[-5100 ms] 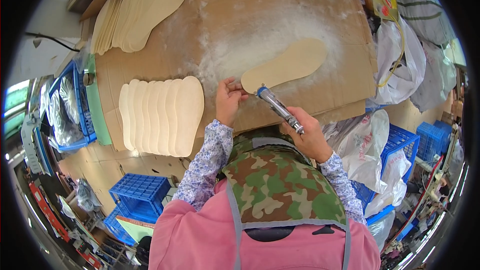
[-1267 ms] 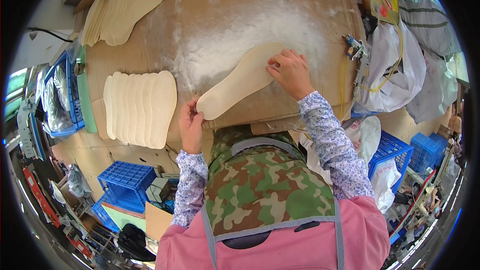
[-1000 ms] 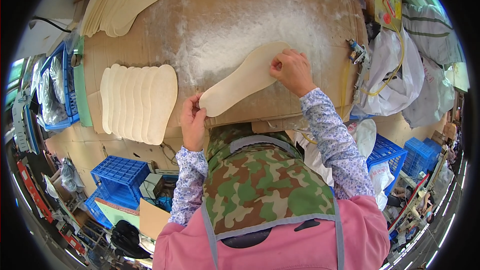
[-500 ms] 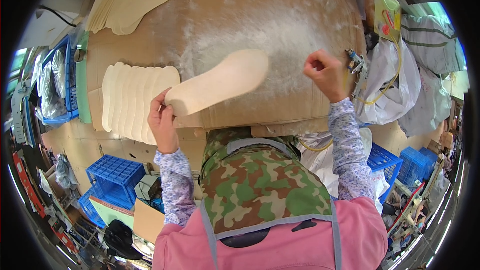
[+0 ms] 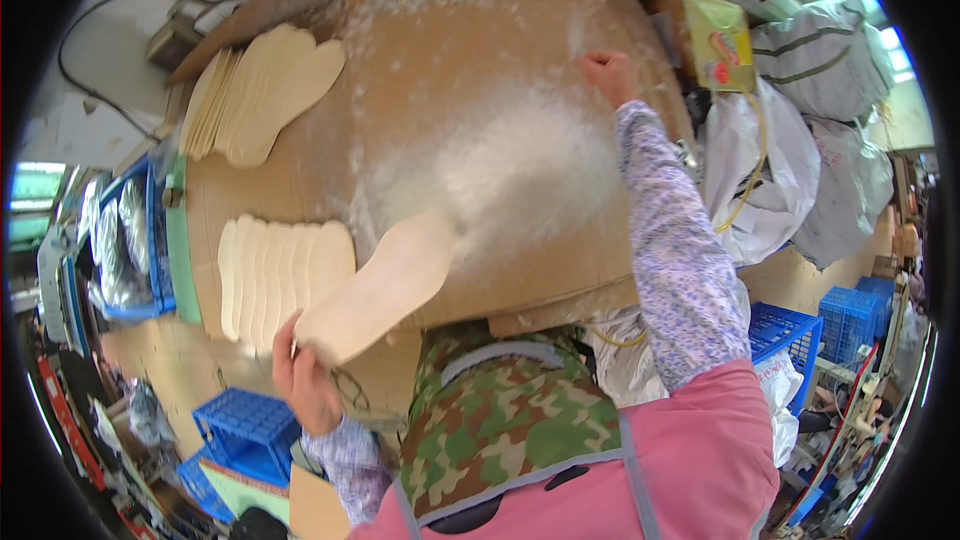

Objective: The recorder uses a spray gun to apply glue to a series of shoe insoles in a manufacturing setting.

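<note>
My left hand (image 5: 305, 385) grips the heel end of a pale beige shoe insole (image 5: 385, 285) and holds it tilted over the near edge of the cardboard-covered table (image 5: 560, 270). The insole's near end lies beside an overlapping row of like insoles (image 5: 275, 270). My right hand (image 5: 607, 73) is a closed fist far out over the table's right side, near a yellow box (image 5: 717, 40). I see nothing in that fist. A white powdery smear (image 5: 510, 165) covers the middle of the cardboard.
A second pile of insoles (image 5: 260, 105) lies at the far left of the table. Blue crates stand at the left (image 5: 130, 240), lower left (image 5: 245, 430) and right (image 5: 850, 320). White sacks (image 5: 770, 170) hang off the right edge.
My right hand let go of the insole and moved away to the far right of the table. My left hand carried the insole left, up to the overlapping row.
</note>
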`<action>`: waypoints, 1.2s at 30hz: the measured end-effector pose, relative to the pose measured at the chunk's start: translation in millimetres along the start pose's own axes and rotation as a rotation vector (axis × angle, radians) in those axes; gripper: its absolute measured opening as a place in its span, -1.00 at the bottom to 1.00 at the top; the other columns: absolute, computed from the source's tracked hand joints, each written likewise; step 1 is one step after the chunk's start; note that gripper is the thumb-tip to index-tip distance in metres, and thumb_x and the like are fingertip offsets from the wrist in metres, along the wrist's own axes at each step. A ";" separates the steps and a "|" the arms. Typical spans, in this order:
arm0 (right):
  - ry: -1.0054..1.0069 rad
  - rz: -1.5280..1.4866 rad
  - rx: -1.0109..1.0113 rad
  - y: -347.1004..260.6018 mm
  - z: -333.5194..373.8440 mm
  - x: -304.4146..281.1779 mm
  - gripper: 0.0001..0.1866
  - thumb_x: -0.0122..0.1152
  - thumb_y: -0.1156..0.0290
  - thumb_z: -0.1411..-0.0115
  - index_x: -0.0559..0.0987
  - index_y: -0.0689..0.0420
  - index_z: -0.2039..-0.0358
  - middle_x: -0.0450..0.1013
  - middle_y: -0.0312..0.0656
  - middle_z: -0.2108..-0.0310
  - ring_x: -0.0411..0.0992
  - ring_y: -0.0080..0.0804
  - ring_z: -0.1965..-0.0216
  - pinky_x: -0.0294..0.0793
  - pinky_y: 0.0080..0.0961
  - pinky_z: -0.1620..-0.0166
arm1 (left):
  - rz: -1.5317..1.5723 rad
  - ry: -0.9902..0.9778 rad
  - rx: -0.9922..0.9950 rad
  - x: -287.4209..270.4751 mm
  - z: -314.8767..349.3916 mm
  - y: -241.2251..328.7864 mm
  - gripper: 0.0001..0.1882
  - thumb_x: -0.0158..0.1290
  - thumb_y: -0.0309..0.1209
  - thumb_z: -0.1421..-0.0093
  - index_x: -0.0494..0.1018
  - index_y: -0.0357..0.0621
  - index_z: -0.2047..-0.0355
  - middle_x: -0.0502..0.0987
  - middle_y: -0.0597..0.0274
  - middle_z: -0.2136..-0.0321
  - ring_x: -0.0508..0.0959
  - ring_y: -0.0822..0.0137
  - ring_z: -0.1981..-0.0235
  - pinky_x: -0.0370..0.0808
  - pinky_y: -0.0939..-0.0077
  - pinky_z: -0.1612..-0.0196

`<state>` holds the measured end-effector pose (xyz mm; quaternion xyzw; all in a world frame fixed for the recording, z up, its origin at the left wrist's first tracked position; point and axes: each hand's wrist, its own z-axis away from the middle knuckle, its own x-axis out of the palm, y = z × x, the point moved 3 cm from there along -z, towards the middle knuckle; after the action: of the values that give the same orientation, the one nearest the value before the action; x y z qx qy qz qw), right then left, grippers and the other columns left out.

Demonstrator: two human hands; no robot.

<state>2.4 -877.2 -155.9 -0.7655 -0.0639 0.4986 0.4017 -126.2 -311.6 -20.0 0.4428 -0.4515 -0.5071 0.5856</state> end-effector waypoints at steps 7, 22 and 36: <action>0.069 0.519 -0.175 20.0 29.5 1.0 -0.73 0.16 0.35 -0.07 0.58 -0.07 0.16 0.44 -0.28 0.22 0.37 -0.29 0.06 0.26 -0.24 0.01 | 0.016 0.143 0.169 -49.4 43.1 31.5 -0.54 -0.10 -0.47 -0.19 0.21 -0.41 -0.09 0.36 -0.04 -0.04 0.41 0.20 -0.06 0.36 0.37 -0.12; -0.208 -0.347 0.114 31.6 50.1 -55.1 -0.85 0.23 0.43 -0.06 0.62 0.14 0.32 0.56 -0.29 0.42 0.49 -0.52 0.39 0.45 -0.52 0.24 | 0.009 0.248 0.235 -92.2 63.4 50.6 -0.50 -0.14 -0.46 -0.21 0.15 -0.43 -0.14 0.32 -0.05 -0.08 0.38 0.21 -0.10 0.34 0.37 -0.14; -0.769 -0.665 0.157 -112.1 81.5 32.5 -0.78 0.02 0.34 -0.26 0.52 0.25 0.29 0.36 -0.36 0.51 0.37 -0.61 0.54 0.46 -0.65 0.41 | 0.129 0.384 0.273 -139.1 107.1 49.5 -0.47 -0.13 -0.53 -0.19 0.12 -0.45 -0.17 0.26 -0.07 -0.14 0.29 0.15 -0.17 0.25 0.27 -0.22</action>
<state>-14.0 -741.0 -117.6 -0.4328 -0.4092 0.5926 0.5423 -232.1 -175.2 38.7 0.5764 -0.4236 -0.3093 0.6266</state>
